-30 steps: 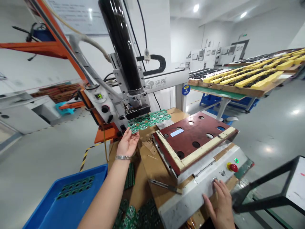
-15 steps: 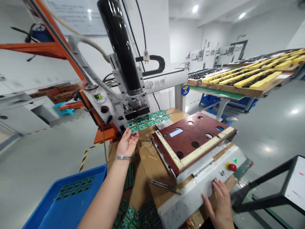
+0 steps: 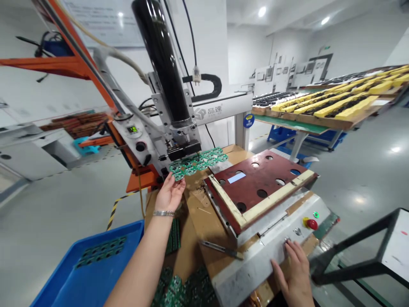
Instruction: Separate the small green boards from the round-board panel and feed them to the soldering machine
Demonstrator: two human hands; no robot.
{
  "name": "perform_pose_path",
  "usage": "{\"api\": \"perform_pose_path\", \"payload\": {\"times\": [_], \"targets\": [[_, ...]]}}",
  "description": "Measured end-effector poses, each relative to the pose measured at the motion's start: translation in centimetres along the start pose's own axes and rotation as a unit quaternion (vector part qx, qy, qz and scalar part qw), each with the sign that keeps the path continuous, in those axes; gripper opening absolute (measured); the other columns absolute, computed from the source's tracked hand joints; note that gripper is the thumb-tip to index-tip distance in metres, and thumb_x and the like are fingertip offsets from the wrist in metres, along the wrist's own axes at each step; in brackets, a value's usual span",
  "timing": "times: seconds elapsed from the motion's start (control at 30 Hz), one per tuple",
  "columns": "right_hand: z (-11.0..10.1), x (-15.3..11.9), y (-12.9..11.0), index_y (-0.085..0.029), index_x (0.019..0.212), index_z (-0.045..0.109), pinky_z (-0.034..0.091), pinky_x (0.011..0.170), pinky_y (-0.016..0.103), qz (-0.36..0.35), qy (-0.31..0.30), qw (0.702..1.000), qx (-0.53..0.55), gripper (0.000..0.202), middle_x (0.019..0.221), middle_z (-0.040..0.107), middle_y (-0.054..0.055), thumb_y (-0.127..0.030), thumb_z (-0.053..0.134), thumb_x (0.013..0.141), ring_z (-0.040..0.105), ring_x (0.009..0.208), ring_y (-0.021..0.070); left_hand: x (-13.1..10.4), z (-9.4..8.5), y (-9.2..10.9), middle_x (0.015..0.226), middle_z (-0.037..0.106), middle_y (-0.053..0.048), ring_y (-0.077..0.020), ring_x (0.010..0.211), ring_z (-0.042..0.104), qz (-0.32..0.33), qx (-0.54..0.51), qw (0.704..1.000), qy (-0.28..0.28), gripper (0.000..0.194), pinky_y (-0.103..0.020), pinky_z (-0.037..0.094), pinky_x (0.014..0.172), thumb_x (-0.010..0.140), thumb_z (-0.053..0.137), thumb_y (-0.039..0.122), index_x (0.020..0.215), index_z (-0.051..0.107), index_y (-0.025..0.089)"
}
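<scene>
A long green circuit board panel (image 3: 200, 163) is held at its near left end by my left hand (image 3: 171, 194), fingers closed on its edge. The panel lies under the black machine head (image 3: 183, 150), and its far end reaches toward the machine's upright. My right hand (image 3: 294, 270) rests on the grey front panel of the machine (image 3: 236, 273), fingers apart, with a fingertip at a small button. Between the hands sits a dark red plate (image 3: 249, 187) with round holes and cream strips along two edges; a pale blue label lies on it.
A blue tub (image 3: 96, 273) with green boards stands lower left. More green boards (image 3: 175, 290) lie at the bottom. A utility knife (image 3: 221, 249) rests near the front panel. A red emergency button (image 3: 311, 224) is at the right, and a black-framed stand (image 3: 361, 264) is beyond it.
My left hand and the near end of the board panel have shifted very slightly left. My right hand stays in place.
</scene>
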State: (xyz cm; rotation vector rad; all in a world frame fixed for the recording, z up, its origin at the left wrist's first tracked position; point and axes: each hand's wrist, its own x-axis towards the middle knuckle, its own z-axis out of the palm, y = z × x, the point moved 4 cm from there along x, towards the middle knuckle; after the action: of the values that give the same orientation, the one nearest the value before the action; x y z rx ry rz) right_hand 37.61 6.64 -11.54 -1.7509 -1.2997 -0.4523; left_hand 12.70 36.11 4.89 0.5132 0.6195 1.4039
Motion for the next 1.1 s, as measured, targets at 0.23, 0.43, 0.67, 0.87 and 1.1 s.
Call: {"api": "perform_pose_path", "payload": {"times": [0.23, 0.43, 0.67, 0.87, 1.1], "targets": [[0.0, 0.0, 0.1, -0.015, 0.132, 0.035, 0.039, 0.093, 0.059, -0.003, -0.001, 1.000, -0.005, 0.058, 0.123, 0.045, 0.018, -0.047, 0.047, 0.085, 0.039, 0.121, 0.0361, -0.9, -1.4, 0.5, 0.073, 0.067, -0.002, -0.0157, 0.068, 0.064, 0.004, -0.005, 1.000, 0.023, 0.013, -0.030, 0.054, 0.060, 0.082, 0.053, 0.006, 0.084, 0.062, 0.015], [0.2, 0.0, 0.2, -0.015, 0.131, 0.036, 0.039, 0.092, 0.060, -0.006, -0.001, 1.000, -0.008, 0.057, 0.122, 0.046, 0.018, -0.048, 0.047, 0.086, 0.040, 0.121, 0.0366, -1.0, -2.1, 1.3, 0.077, 0.066, -0.001, -0.0145, 0.070, 0.063, 0.009, -0.010, 0.999, 0.033, 0.011, -0.030, 0.053, 0.062, 0.084, 0.052, 0.008, 0.083, 0.061, 0.014], [0.1, 0.0, 0.3, -0.016, 0.132, 0.035, 0.040, 0.093, 0.058, -0.006, -0.001, 1.000, -0.009, 0.058, 0.121, 0.047, 0.017, -0.048, 0.047, 0.085, 0.040, 0.121, 0.0363, -1.1, -2.2, 1.8, 0.084, 0.064, -0.002, -0.0146, 0.072, 0.062, 0.013, -0.014, 0.999, 0.033, 0.007, -0.031, 0.053, 0.061, 0.084, 0.055, 0.014, 0.087, 0.061, 0.014], [0.1, 0.1, 0.3, -0.015, 0.129, 0.037, 0.040, 0.092, 0.058, -0.013, -0.004, 1.000, -0.013, 0.057, 0.119, 0.048, 0.017, -0.050, 0.046, 0.085, 0.041, 0.120, 0.0364, -1.2, -2.0, 1.9, 0.087, 0.062, -0.003, -0.0143, 0.071, 0.061, 0.010, -0.012, 0.999, 0.043, 0.011, -0.030, 0.053, 0.060, 0.085, 0.055, 0.017, 0.094, 0.060, 0.015], [0.1, 0.0, 0.3, -0.015, 0.128, 0.037, 0.040, 0.092, 0.058, -0.011, -0.014, 1.000, -0.015, 0.055, 0.121, 0.048, 0.017, -0.048, 0.045, 0.086, 0.039, 0.122, 0.0366, -1.0, -2.3, 1.8, 0.099, 0.061, -0.005, -0.0159, 0.077, 0.061, 0.008, -0.014, 0.999, 0.037, 0.019, -0.033, 0.053, 0.062, 0.085, 0.056, 0.021, 0.103, 0.058, 0.016]]}}
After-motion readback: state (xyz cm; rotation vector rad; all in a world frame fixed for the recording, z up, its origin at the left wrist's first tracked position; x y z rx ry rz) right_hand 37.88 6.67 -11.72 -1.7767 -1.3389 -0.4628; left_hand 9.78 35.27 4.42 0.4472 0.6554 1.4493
